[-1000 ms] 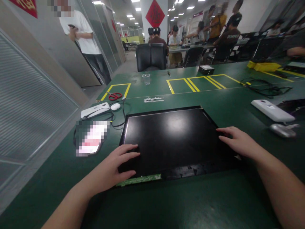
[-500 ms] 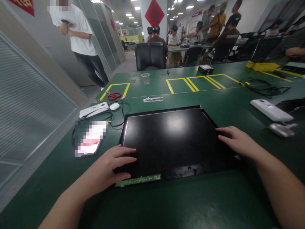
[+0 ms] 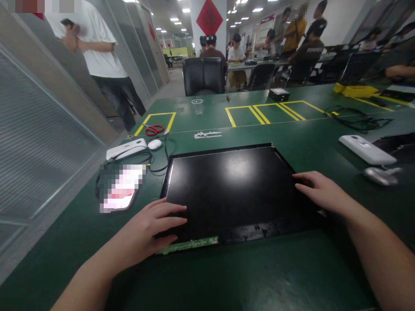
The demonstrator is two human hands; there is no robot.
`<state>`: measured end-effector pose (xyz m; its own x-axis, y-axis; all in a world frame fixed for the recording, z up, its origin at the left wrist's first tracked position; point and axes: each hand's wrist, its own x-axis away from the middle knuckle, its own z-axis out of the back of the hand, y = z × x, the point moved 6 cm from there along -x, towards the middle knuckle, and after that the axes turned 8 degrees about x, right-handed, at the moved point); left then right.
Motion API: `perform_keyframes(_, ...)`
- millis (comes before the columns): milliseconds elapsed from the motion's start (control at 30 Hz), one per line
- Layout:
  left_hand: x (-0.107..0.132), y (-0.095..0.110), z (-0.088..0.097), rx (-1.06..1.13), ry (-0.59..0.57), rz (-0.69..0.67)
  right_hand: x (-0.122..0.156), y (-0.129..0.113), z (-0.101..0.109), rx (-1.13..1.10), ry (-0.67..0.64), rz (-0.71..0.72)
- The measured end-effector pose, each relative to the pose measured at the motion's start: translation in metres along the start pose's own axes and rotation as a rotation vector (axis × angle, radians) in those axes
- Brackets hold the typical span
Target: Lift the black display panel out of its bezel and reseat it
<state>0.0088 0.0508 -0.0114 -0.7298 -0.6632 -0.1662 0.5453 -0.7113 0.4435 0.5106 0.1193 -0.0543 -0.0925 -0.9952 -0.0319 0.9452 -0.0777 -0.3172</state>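
Observation:
A black LCD panel [image 3: 227,185] in a dark frame lies flat on the green table [image 3: 259,276] in front of me. Along its near left edge runs a narrow green circuit board [image 3: 191,245]. My left hand [image 3: 158,222] is at the panel's left side, fingers spread over the border and screen, thumb close to the circuit board. At the right edge is my right hand [image 3: 319,190], its index finger and thumb apart, fingertips at the frame. Neither hand has lifted the panel. The undersides of both hands are hidden.
To the left lie a lit phone [image 3: 121,190], a white device [image 3: 126,149] with cables, a white mouse [image 3: 154,144] and red scissors [image 3: 154,130]. Beyond the panel are white scraps [image 3: 207,134] and a plastic cup [image 3: 197,106]. A white power bank-like device [image 3: 366,149] lies right.
Both hands stay nearly where they were on the panel. The standing person at upper left has shifted left and nearer. The view has moved slightly.

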Motion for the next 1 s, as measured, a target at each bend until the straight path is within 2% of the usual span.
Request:
perform_keyframes(667, -0.002, 0.001, -0.001, 0.031, 0.004, 0.014, 0.001, -0.002, 0.001, 0.007, 0.022, 0.002)
perform_keyframes(767, -0.003, 0.001, 0.004, 0.013, 0.047, 0.028, 0.002, -0.001, -0.001, 0.013, 0.016, -0.007)
perform_keyframes(900, -0.001, -0.005, 0.016, -0.039, 0.164, 0.1, 0.002, -0.002, -0.001, 0.017, 0.019, -0.003)
perform_keyframes(1000, 0.003, -0.012, 0.016, -0.054, 0.15, 0.136, 0.001, -0.004, 0.0, 0.027, 0.022, 0.032)
